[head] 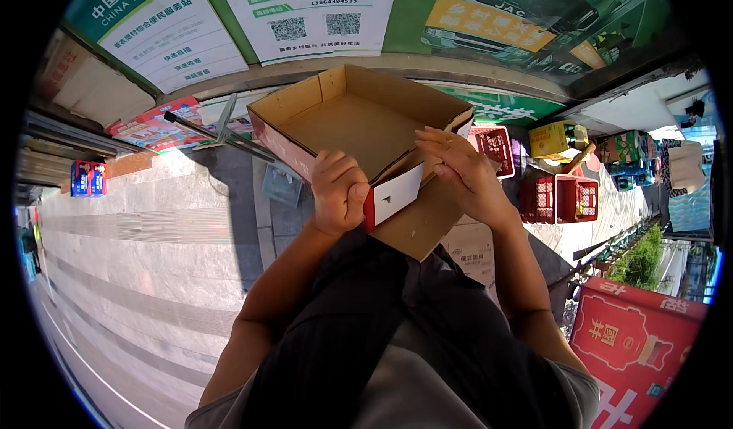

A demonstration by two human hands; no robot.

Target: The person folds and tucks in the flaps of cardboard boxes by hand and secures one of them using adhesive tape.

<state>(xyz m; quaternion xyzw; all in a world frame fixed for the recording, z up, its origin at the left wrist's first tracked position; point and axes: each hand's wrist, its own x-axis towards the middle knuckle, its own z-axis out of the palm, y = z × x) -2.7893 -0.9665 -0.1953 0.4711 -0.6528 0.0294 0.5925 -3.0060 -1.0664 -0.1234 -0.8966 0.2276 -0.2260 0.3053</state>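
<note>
An open, shallow cardboard box (343,114) is held tilted in front of my body, its brown inside facing up and its outside partly printed. My left hand (339,193) is closed around the near left corner, beside a red edge and a white panel (396,197) with a small tear. Along the near right wall lies my right hand (467,174), its fingers over the rim and its thumb bent inward. The wall there is bent, with layers standing apart. A brown cardboard flap (421,228) hangs from the near side toward my lap.
Glass with posters (320,11) rises directly ahead. Red plastic crates (558,199) and a yellow carton (555,140) stand to the right. A large red printed box (630,349) is at the lower right. On the left are a metal pole (217,137) and a blue pack (89,178).
</note>
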